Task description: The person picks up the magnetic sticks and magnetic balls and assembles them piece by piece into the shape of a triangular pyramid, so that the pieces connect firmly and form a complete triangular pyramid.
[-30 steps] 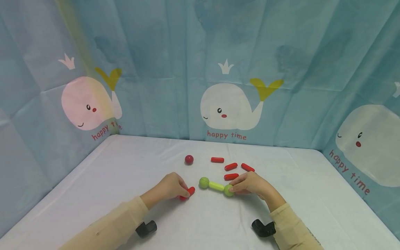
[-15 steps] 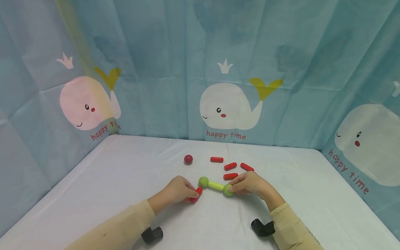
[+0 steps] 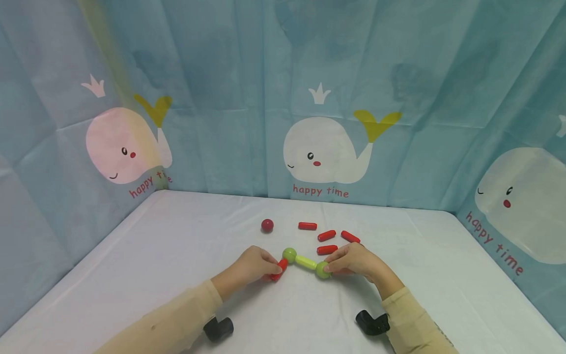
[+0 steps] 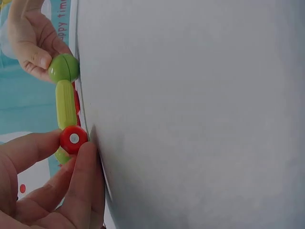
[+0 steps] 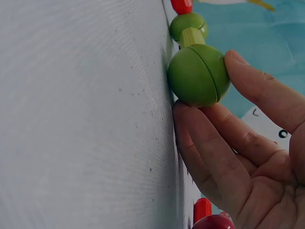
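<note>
My left hand (image 3: 254,265) pinches a red toy rod (image 3: 280,271) between thumb and fingertips. The rod's far end meets a green ball (image 3: 289,254); its near end, with a round pale centre, faces the camera in the left wrist view. A yellow-green ribbed rod (image 3: 305,262) joins that ball to a second green ball (image 5: 198,76). My right hand (image 3: 355,259) grips this second ball, thumb on one side and fingers on the other. In the right wrist view a seam runs round it. The joined pieces are low over the white table.
Behind the hands on the white table (image 3: 199,231) lie several loose red rods (image 3: 327,235) and a dark red ball (image 3: 267,225). Black camera mounts (image 3: 373,323) stick out by both sleeves. A blue whale-print curtain (image 3: 221,147) stands along the table's back edge.
My left hand has carried the red rod rightward and slightly away, up to the left green ball. That ball has shifted a little; my right hand has kept its grip and place.
</note>
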A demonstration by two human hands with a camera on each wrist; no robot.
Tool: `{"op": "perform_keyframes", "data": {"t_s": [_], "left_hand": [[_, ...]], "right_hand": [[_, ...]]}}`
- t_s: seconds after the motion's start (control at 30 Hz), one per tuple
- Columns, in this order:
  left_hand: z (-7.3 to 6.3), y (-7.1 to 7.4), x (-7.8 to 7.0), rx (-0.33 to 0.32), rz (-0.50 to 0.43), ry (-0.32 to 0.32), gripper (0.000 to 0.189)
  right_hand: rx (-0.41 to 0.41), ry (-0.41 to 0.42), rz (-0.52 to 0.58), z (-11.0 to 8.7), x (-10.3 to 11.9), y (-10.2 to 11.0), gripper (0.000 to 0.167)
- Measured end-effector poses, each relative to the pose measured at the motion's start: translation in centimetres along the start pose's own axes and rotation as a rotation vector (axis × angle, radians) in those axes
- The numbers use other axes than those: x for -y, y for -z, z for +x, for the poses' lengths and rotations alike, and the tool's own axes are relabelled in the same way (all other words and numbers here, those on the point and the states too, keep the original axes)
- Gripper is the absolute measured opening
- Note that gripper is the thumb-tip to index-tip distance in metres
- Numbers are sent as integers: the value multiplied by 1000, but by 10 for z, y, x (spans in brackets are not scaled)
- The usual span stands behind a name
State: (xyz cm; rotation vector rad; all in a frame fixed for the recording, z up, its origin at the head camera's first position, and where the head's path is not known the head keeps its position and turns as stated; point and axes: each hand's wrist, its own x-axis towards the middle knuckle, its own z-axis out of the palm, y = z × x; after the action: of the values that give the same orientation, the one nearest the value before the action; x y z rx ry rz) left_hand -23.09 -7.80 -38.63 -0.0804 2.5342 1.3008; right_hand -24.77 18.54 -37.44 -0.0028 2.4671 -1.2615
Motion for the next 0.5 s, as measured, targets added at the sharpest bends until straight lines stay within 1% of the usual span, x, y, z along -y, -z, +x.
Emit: {"op": "perform_keyframes", "data": {"t_s": [0.2, 0.5], "left_hand": [[6, 2, 2, 5, -18, -6, 17], [7, 4, 0, 19, -60, -30, 15]], "right_hand": [[34, 23, 27, -2, 0, 1, 29], [40, 28, 53, -3, 1, 1, 29]]}}
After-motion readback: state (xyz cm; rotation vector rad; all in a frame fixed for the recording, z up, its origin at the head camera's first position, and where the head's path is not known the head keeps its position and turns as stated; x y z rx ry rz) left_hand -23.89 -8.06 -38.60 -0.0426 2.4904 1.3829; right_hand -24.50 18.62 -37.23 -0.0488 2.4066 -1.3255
